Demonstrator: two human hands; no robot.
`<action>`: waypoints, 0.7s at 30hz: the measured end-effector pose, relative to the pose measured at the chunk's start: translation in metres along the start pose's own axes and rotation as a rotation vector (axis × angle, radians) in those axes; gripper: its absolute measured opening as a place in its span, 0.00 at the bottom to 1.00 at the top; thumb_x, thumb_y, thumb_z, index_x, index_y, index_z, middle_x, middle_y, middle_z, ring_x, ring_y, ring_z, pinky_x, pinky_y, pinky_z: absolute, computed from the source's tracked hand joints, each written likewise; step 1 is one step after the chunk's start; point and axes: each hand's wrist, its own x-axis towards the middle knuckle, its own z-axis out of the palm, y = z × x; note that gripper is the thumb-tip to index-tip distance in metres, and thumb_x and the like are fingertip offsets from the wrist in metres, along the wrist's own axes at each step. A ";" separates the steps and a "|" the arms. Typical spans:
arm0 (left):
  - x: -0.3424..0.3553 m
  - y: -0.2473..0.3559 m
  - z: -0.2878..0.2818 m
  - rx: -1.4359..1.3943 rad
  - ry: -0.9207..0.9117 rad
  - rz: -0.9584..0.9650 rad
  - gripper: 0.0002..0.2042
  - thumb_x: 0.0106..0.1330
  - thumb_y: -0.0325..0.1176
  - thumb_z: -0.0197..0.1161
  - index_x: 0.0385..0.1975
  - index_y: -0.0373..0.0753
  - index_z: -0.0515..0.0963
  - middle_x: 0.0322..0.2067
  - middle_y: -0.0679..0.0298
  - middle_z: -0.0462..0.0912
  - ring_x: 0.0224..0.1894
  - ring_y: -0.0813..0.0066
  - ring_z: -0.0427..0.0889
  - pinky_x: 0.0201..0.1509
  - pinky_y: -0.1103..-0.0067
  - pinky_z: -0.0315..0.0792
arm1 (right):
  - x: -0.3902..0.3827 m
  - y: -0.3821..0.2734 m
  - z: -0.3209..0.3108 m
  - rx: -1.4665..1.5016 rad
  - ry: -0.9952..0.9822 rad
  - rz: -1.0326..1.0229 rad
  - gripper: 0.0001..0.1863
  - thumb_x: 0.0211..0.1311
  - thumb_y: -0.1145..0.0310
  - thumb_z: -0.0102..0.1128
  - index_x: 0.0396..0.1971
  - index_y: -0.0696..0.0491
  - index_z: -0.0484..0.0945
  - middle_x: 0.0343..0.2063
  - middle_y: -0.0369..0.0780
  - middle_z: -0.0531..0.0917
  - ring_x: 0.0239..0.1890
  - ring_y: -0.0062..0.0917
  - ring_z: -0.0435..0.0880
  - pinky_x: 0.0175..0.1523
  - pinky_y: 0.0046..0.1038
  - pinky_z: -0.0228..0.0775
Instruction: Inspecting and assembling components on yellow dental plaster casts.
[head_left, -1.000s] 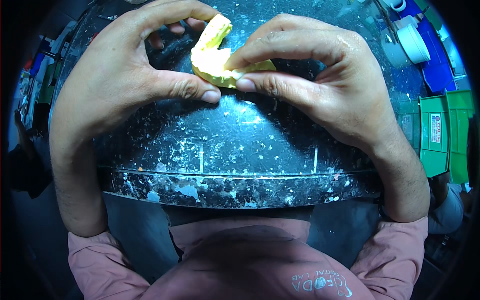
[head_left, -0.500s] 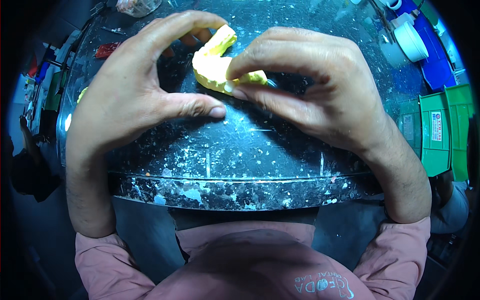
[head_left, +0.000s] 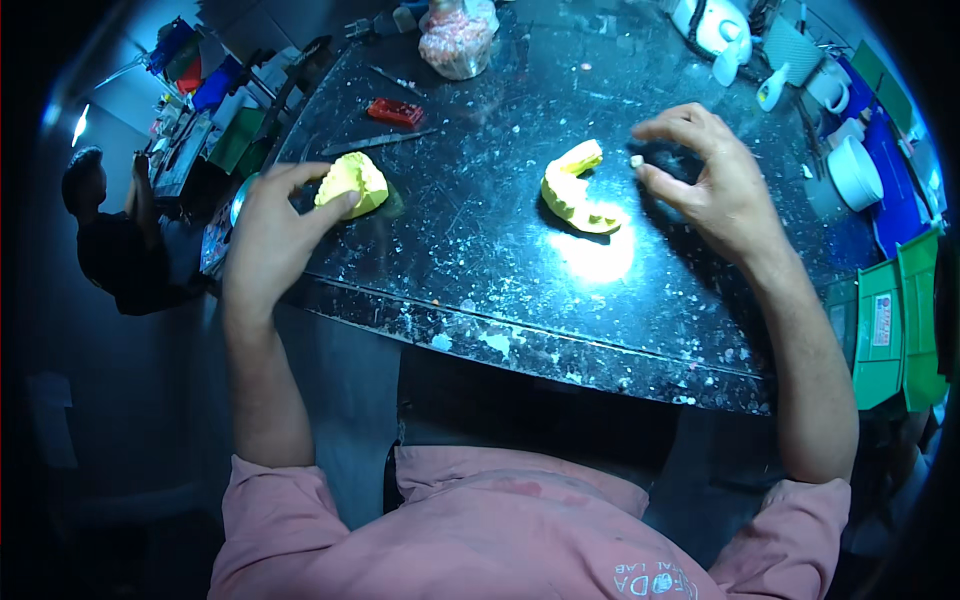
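Pinching a blocky yellow plaster cast (head_left: 366, 184), centre-left, the left hand (head_left: 266, 228) seemingly needs steady pressure; the right hand (head_left: 718, 185), grip indeterminable, has a small whitish block (head_left: 637, 161) at its thumb near a curved yellow plaster arch (head_left: 565, 202), centre-right.

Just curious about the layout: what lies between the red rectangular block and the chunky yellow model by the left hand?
A slim grey tool lies on the speckled black table between the red block and yellow model, in the head view.
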 end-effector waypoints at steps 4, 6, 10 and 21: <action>-0.003 -0.020 -0.001 -0.423 0.002 -0.185 0.11 0.61 0.24 0.69 0.41 0.31 0.78 0.34 0.67 0.81 0.36 0.85 0.76 0.43 0.85 0.72 | 0.007 -0.016 -0.007 0.182 0.195 -0.064 0.21 0.60 0.60 0.67 0.50 0.53 0.81 0.44 0.42 0.82 0.48 0.30 0.82 0.53 0.30 0.74; 0.003 -0.001 0.003 -0.652 0.170 -0.123 0.07 0.63 0.23 0.66 0.39 0.32 0.79 0.32 0.67 0.82 0.35 0.84 0.78 0.41 0.85 0.72 | 0.012 -0.022 -0.010 0.322 0.276 -0.153 0.17 0.64 0.59 0.66 0.48 0.52 0.82 0.38 0.39 0.84 0.42 0.24 0.84 0.47 0.23 0.75; 0.022 0.092 -0.004 -0.833 0.271 0.124 0.08 0.66 0.25 0.65 0.42 0.32 0.78 0.36 0.64 0.84 0.40 0.82 0.82 0.48 0.82 0.76 | 0.004 -0.035 -0.018 1.047 -0.035 0.002 0.20 0.70 0.56 0.60 0.52 0.55 0.80 0.40 0.36 0.84 0.44 0.20 0.82 0.51 0.24 0.75; 0.060 0.163 0.043 -1.240 -0.034 0.300 0.16 0.67 0.36 0.67 0.47 0.31 0.77 0.39 0.63 0.83 0.42 0.80 0.81 0.48 0.82 0.75 | 0.001 -0.037 -0.022 1.446 -0.124 0.065 0.30 0.73 0.51 0.52 0.58 0.64 0.71 0.45 0.47 0.84 0.46 0.30 0.86 0.54 0.29 0.79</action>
